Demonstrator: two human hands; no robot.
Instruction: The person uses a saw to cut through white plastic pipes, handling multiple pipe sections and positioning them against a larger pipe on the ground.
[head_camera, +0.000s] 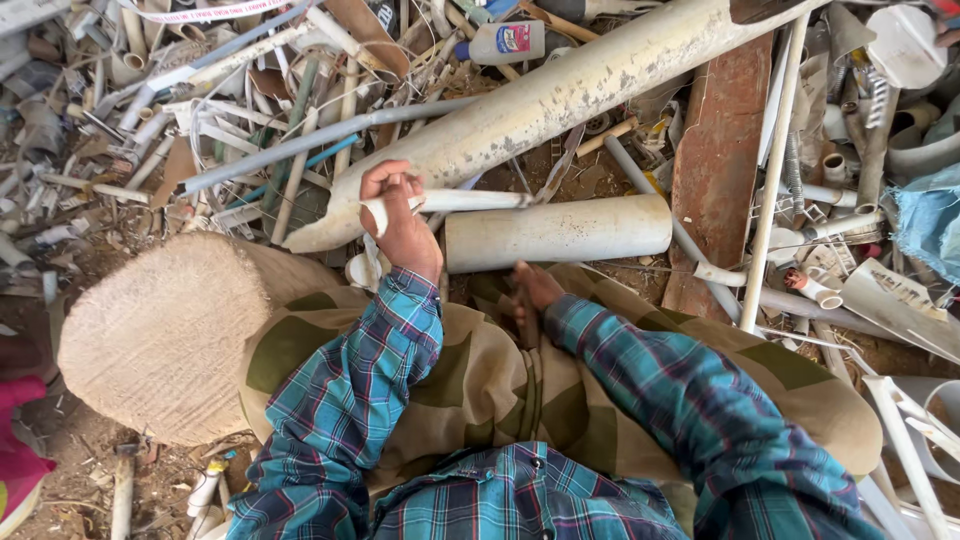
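my left hand is clamped on the near end of a thin white pipe lying just far of the short thick pipe, my right hand rests low, grip unclear; i judge a firm, level hold steadies it best.

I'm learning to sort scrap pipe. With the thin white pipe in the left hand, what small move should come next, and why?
Probably draw the thin white pipe back toward the body: the left hand grips only its near end, and the far end lies among the scrap.
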